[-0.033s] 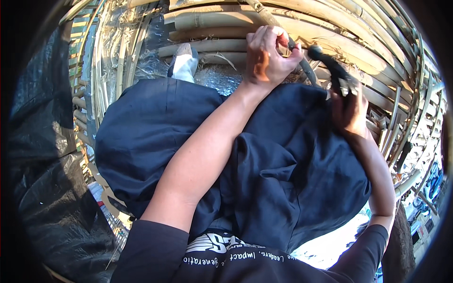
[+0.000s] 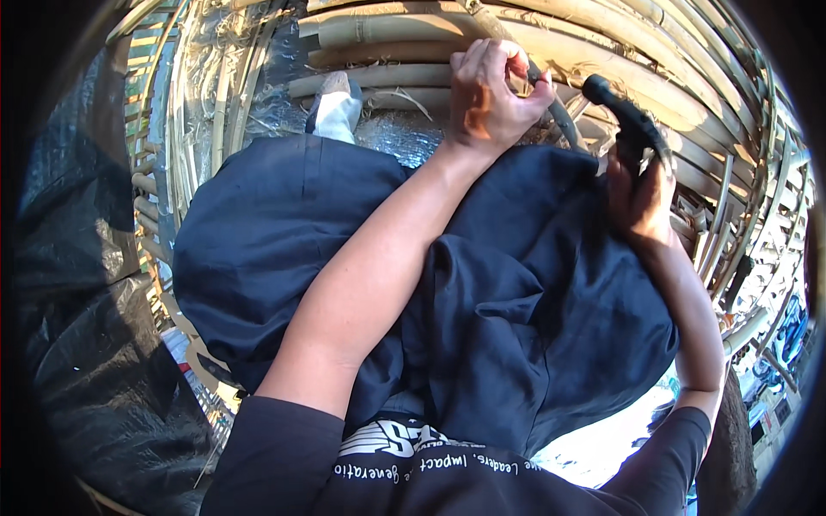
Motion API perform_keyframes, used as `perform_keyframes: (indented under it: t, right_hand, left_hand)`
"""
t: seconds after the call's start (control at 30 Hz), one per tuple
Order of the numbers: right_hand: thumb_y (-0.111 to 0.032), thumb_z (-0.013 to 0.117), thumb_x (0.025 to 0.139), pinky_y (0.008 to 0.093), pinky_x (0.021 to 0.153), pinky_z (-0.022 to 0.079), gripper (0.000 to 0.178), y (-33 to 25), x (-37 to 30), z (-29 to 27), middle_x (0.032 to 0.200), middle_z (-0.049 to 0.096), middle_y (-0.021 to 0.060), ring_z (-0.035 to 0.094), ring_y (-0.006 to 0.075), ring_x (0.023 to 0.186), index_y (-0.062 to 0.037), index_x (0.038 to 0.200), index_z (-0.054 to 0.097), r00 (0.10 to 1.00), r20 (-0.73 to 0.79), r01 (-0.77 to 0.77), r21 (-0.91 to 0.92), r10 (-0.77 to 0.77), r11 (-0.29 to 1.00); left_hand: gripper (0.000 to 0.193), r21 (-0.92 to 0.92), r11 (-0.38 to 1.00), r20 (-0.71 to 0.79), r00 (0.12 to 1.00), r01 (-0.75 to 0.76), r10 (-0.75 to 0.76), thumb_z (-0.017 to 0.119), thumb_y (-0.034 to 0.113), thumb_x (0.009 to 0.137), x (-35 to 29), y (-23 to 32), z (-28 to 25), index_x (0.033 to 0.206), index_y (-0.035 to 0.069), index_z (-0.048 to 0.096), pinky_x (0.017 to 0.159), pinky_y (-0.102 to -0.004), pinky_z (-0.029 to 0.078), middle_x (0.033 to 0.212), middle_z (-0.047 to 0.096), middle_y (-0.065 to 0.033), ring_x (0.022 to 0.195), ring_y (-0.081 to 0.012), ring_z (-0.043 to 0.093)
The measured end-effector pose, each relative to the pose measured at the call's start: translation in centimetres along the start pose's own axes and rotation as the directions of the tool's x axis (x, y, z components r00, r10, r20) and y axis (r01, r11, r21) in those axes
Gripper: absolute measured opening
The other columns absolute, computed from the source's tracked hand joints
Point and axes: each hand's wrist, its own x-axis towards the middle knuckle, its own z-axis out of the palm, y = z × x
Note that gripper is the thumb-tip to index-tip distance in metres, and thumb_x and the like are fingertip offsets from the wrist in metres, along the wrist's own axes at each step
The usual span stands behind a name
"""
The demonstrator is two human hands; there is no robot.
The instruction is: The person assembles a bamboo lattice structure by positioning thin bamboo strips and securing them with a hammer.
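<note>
My left hand [image 2: 492, 93] reaches forward over my knees and pinches a thin dark band [image 2: 561, 116] that curves over the bamboo poles [image 2: 404, 34]. My right hand [image 2: 641, 202] is closed around a black-handled tool [image 2: 626, 110], held upright just right of the band. The tool's working end is hidden behind my hand. The two hands are a short way apart. My dark blue trousers [image 2: 275, 232] fill the middle of the view beneath both arms.
I crouch on a lattice of bamboo poles and thinner canes [image 2: 731, 129]. A grey-white shoe [image 2: 337, 107] rests on silvery sheeting [image 2: 396, 138] between the poles. Black plastic sheet [image 2: 77, 327] hangs at the left. Ground and clutter show far below at the lower right.
</note>
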Motion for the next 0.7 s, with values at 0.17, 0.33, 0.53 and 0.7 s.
perform_keyframes:
  t: [0.17,0.33,0.53,0.7]
  right_hand:
    - [-0.008,0.071,0.090,0.0455,0.059,0.050,0.032,-1.1,0.3,-1.4,0.078,0.064,0.0214,0.065,0.0411,0.069,0.0026,0.114,0.052,0.990,-0.107,0.093,0.042,-0.088,0.995]
    - [-0.006,0.066,0.093,0.0402,0.052,0.046,0.027,-0.3,-0.6,-1.4,0.070,0.059,0.0173,0.062,0.0349,0.058,0.0036,0.115,0.052,0.969,-0.208,-0.089,0.201,0.131,0.976]
    - [-0.006,0.066,0.093,0.0400,0.058,0.048,0.026,0.4,-0.7,-2.0,0.076,0.063,0.0181,0.064,0.0353,0.063,0.0029,0.114,0.054,0.972,-0.234,0.051,0.130,-0.019,0.990]
    - [-0.007,0.067,0.093,0.0395,0.062,0.050,0.030,0.4,-0.4,-1.9,0.077,0.063,0.0178,0.065,0.0334,0.066,0.0013,0.119,0.055,0.984,-0.169,0.091,0.175,-0.061,0.980]
  left_hand:
    - [0.042,0.014,0.998,0.063,0.996,-0.069,0.068,0.085,0.029,0.065,-0.6,-0.5,-1.0,0.091,0.012,0.057,0.070,-0.0346,0.044,0.074,0.057,0.0009,0.067,-0.0177,0.060]
    - [0.057,0.210,0.964,0.219,0.969,-0.160,0.113,0.083,0.049,0.070,-0.3,0.8,-2.8,0.105,0.012,0.059,0.087,-0.0385,0.039,0.100,0.058,-0.0038,0.101,-0.0231,0.055]
    - [0.079,0.279,0.915,0.320,0.926,-0.292,0.198,0.077,0.063,0.072,0.6,-0.1,-3.1,0.129,0.011,0.058,0.109,-0.0506,0.030,0.127,0.053,-0.0137,0.127,-0.0324,0.046]
    - [0.091,0.251,0.930,0.427,0.893,-0.270,0.143,0.073,0.067,0.075,0.4,0.1,-2.8,0.142,0.010,0.049,0.117,-0.0660,0.015,0.150,0.041,-0.0182,0.146,-0.0347,0.031]
